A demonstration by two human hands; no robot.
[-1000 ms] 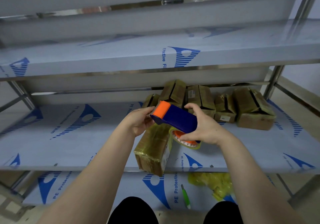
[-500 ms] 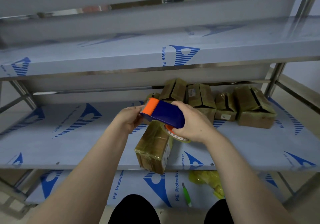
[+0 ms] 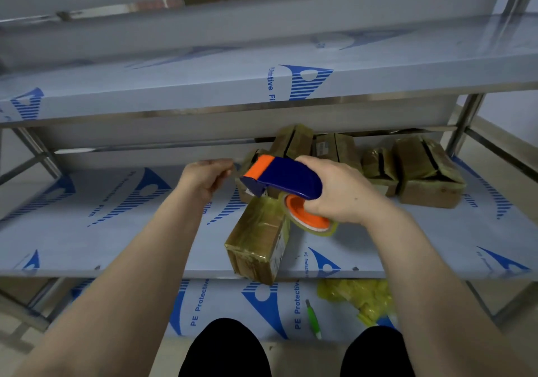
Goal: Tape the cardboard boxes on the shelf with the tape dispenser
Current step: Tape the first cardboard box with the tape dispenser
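Maybe the tape (image 3: 321,230) could twist & stick to itself. Right hand (image 3: 346,193) gripped the tape dispenser (image 3: 288,177) tight above the box (image 3: 259,242); left hand (image 3: 203,180) was curled, couldn't tell on what.

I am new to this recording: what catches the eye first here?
The blue and orange tape dispenser stands out, gripped by the right hand in the middle of the view. Just under it a cardboard box lies at the front edge of the shelf, with more boxes behind on the right.
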